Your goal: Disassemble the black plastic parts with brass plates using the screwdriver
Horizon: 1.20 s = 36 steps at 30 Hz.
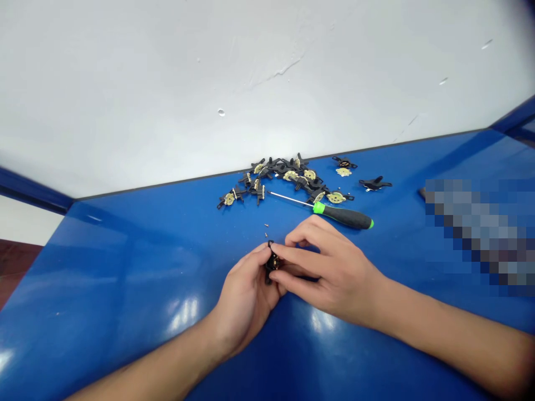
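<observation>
A small black plastic part with a shiny gold-coloured inside (273,262) is held low over the blue table. My left hand (246,301) is closed around it from the left, thumb on its upper end. From the right, the thumb and fingers of my right hand (330,267) pinch its near side, partly covering it. Two tiny screws (266,230) lie on the table just beyond my fingertips. Past them rests a screwdriver (343,215) with a black and green handle, its shaft pointing left.
Behind the screwdriver is a pile of similar black parts with brass-coloured discs (290,176). A loose disc (344,172) and a single black part (375,184) lie to its right. A pixelated object (480,228) is at the right. A white wall (209,83) borders the blue table (125,267).
</observation>
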Each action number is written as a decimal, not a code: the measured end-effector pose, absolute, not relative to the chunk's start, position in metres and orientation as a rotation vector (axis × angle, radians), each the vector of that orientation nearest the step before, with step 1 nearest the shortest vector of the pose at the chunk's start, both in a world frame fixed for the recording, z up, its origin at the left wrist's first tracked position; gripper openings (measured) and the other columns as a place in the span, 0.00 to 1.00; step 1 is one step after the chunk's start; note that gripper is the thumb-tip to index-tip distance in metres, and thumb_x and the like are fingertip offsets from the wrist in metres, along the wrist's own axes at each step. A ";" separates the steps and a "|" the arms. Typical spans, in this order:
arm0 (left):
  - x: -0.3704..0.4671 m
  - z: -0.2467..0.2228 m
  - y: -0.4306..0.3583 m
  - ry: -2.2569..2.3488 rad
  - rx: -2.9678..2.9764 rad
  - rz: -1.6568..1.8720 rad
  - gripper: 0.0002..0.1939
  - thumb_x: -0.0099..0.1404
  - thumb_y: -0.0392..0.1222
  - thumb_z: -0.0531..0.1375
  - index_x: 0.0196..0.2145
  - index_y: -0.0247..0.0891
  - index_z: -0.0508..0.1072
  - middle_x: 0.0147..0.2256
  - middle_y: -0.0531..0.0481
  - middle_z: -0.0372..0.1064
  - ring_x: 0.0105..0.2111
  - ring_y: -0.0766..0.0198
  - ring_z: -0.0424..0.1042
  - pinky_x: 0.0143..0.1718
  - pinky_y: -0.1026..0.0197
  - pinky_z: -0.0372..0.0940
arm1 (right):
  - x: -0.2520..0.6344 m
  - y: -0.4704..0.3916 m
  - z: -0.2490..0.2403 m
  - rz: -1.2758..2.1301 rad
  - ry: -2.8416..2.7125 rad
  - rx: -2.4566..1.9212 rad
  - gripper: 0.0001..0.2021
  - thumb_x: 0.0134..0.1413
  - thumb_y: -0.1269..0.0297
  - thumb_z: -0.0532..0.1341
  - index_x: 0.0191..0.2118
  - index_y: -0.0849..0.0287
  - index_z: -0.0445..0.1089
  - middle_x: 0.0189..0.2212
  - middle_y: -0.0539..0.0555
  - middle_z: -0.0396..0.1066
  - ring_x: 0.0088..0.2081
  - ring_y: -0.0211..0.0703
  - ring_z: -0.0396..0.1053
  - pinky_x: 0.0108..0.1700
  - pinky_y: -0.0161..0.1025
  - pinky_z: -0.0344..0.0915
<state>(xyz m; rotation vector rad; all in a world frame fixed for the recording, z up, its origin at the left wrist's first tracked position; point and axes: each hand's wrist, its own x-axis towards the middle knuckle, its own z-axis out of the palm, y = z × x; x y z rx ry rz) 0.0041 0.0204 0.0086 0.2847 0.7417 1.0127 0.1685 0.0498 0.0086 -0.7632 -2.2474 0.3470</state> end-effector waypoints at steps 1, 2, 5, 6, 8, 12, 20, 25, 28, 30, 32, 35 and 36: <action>0.004 0.008 0.020 0.753 0.273 1.019 0.10 0.71 0.36 0.57 0.38 0.31 0.78 0.36 0.45 0.75 0.36 0.65 0.73 0.39 0.66 0.70 | 0.168 0.049 0.008 0.338 -2.260 -0.763 0.07 0.64 0.68 0.64 0.44 0.65 0.77 0.35 0.58 0.70 0.36 0.45 0.62 0.38 0.43 0.64; 0.004 0.008 0.020 0.765 0.262 1.026 0.10 0.71 0.36 0.58 0.37 0.31 0.78 0.36 0.45 0.74 0.35 0.66 0.72 0.38 0.66 0.70 | 0.168 0.049 0.008 0.331 -2.271 -0.767 0.07 0.64 0.68 0.64 0.44 0.66 0.77 0.34 0.58 0.69 0.36 0.44 0.62 0.38 0.43 0.64; 0.005 0.007 0.019 0.791 0.259 1.041 0.08 0.70 0.36 0.58 0.35 0.31 0.77 0.35 0.47 0.72 0.33 0.67 0.70 0.37 0.66 0.70 | 0.167 0.049 0.008 0.346 -2.285 -0.761 0.07 0.66 0.68 0.63 0.43 0.67 0.77 0.32 0.57 0.69 0.35 0.43 0.61 0.37 0.42 0.63; 0.004 0.007 0.019 0.799 0.265 1.044 0.08 0.69 0.36 0.58 0.35 0.31 0.77 0.35 0.47 0.71 0.33 0.67 0.69 0.37 0.66 0.70 | 0.167 0.049 0.008 0.364 -2.285 -0.757 0.08 0.67 0.68 0.62 0.42 0.67 0.77 0.32 0.57 0.68 0.35 0.43 0.61 0.37 0.42 0.64; 0.004 0.006 0.018 0.816 0.274 1.048 0.08 0.69 0.35 0.57 0.37 0.31 0.76 0.35 0.47 0.71 0.33 0.67 0.69 0.36 0.66 0.70 | 0.167 0.049 0.007 0.411 -2.286 -0.746 0.07 0.67 0.68 0.63 0.41 0.67 0.77 0.32 0.56 0.69 0.35 0.43 0.62 0.38 0.42 0.65; 0.005 0.007 0.018 0.862 0.273 1.052 0.07 0.70 0.34 0.57 0.37 0.31 0.75 0.35 0.47 0.69 0.31 0.68 0.68 0.33 0.67 0.70 | 0.167 0.050 0.008 0.540 -2.238 -0.745 0.05 0.65 0.70 0.65 0.38 0.64 0.77 0.30 0.55 0.72 0.35 0.42 0.66 0.38 0.42 0.66; 0.008 0.013 0.022 0.912 0.248 1.018 0.12 0.75 0.34 0.51 0.38 0.30 0.73 0.32 0.47 0.70 0.30 0.65 0.72 0.33 0.61 0.75 | 0.170 0.059 0.008 0.759 -2.195 -0.778 0.05 0.63 0.69 0.65 0.34 0.59 0.76 0.31 0.53 0.77 0.33 0.40 0.69 0.38 0.39 0.67; 0.007 0.017 0.026 0.892 0.310 0.940 0.14 0.77 0.35 0.49 0.39 0.28 0.73 0.32 0.43 0.74 0.29 0.63 0.77 0.34 0.59 0.77 | 0.173 0.063 0.003 0.715 -2.164 -0.725 0.03 0.63 0.68 0.65 0.37 0.59 0.77 0.26 0.50 0.74 0.29 0.37 0.67 0.33 0.36 0.66; 0.006 0.016 0.026 0.863 0.366 0.907 0.15 0.78 0.37 0.49 0.39 0.29 0.72 0.34 0.41 0.76 0.30 0.61 0.79 0.37 0.55 0.78 | 0.175 0.065 0.002 0.715 -2.154 -0.689 0.03 0.61 0.70 0.65 0.39 0.59 0.78 0.25 0.50 0.74 0.28 0.36 0.68 0.31 0.35 0.67; 0.005 0.015 0.026 0.840 0.406 0.880 0.14 0.78 0.38 0.49 0.39 0.29 0.72 0.34 0.41 0.77 0.31 0.59 0.80 0.37 0.52 0.79 | 0.177 0.067 0.003 0.719 -2.145 -0.671 0.05 0.60 0.72 0.65 0.40 0.58 0.78 0.26 0.50 0.75 0.28 0.36 0.69 0.31 0.34 0.68; 0.003 0.014 0.027 0.826 0.461 0.839 0.14 0.77 0.41 0.49 0.40 0.31 0.70 0.31 0.41 0.77 0.29 0.55 0.81 0.33 0.51 0.79 | 0.179 0.069 0.004 0.703 -2.129 -0.672 0.06 0.59 0.72 0.65 0.40 0.58 0.79 0.26 0.49 0.76 0.28 0.36 0.70 0.32 0.34 0.70; -0.003 0.016 0.029 0.886 0.512 0.855 0.09 0.74 0.41 0.50 0.38 0.37 0.67 0.26 0.46 0.74 0.21 0.56 0.75 0.16 0.55 0.74 | 0.183 0.073 0.007 0.628 -2.096 -0.703 0.06 0.58 0.72 0.67 0.41 0.58 0.79 0.26 0.49 0.75 0.28 0.36 0.71 0.31 0.34 0.70; -0.005 0.018 0.029 0.932 0.510 0.884 0.07 0.73 0.40 0.51 0.37 0.39 0.65 0.24 0.50 0.71 0.18 0.61 0.70 0.11 0.60 0.68 | 0.184 0.073 0.007 0.604 -2.083 -0.707 0.06 0.57 0.72 0.67 0.41 0.58 0.79 0.26 0.50 0.75 0.28 0.36 0.71 0.31 0.35 0.70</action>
